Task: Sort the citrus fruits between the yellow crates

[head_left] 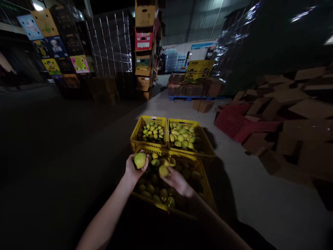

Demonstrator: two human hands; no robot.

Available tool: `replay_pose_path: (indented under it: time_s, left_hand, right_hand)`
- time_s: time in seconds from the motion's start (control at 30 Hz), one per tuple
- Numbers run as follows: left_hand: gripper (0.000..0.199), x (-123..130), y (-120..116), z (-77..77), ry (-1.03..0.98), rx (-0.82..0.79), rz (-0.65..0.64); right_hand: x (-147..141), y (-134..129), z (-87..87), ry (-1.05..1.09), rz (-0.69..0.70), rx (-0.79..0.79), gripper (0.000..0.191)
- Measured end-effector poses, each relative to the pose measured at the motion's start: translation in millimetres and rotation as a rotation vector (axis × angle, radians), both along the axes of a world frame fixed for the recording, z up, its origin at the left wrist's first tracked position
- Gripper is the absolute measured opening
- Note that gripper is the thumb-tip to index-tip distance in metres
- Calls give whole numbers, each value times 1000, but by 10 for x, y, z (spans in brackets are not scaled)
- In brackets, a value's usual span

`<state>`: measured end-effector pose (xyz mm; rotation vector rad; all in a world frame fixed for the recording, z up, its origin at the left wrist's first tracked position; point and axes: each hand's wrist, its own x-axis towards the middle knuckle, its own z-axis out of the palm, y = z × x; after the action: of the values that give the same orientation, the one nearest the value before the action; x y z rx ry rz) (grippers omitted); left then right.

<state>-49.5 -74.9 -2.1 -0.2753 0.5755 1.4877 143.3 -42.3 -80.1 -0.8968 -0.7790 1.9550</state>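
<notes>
My left hand (131, 169) is closed around a yellow-green lemon (140, 160), held above the left side of the near yellow crate (207, 184). Over the middle of that crate, my right hand (179, 181), slightly blurred, grips another lemon (163, 171) in its fingertips. Many lemons fill the near crate beneath both hands, and those in its lower part lie in shadow. Touching its far side are two more yellow crates: the left one (134, 136) contains smaller green-yellow lemons (153, 132), the right one (206, 142) larger, paler ones (182, 137).
Flattened cardboard boxes (307, 107) and a red crate (234, 121) are heaped at the right. Behind the crates, a blue pallet (187, 98) carries boxes, with a brown carton (203, 106) before it. Tall box stacks (144, 41) and plastic-wrapped pallets (110, 48) stand farther back.
</notes>
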Motion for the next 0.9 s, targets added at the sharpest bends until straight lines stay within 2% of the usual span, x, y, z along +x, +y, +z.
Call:
replay_pose_path:
  time_s: [0.1, 0.2, 0.27, 0.43, 0.53, 0.6, 0.67, 0.8, 0.9]
  left_hand:
    - [32, 57, 19, -16, 1, -25, -13]
    - [33, 77, 43, -49, 32, -58, -4]
    - [34, 52, 42, -61, 43, -55, 6]
    - [34, -129, -5, -87, 99, -20, 16]
    - [35, -254, -7, -200, 211, -82, 79]
    - [33, -305, -9, -348, 290, -152, 91]
    - [28, -313, -48, -542, 350, -245, 22]
    - [19, -176, -288, -929, 344, -398, -289]
    - [17, 45, -438, -1051, 388, -368, -515]
  right_hand:
    - [-75, 326, 357, 97, -78, 33, 16]
    - [-25, 358, 540, 204, -73, 49, 25]
    - [21, 275, 535, 192, -16, 24, 27]
    - [72, 95, 354, 84, 175, -11, 27]
    - [137, 33, 254, 56, 161, -61, 23]
    - [203, -16, 196, 45, 117, -111, 22]
    - [264, -78, 146, 49, 73, -143, 19]
    - [330, -212, 85, 91, 43, -163, 14]
    - [363, -292, 79, 105, 53, -170, 13]
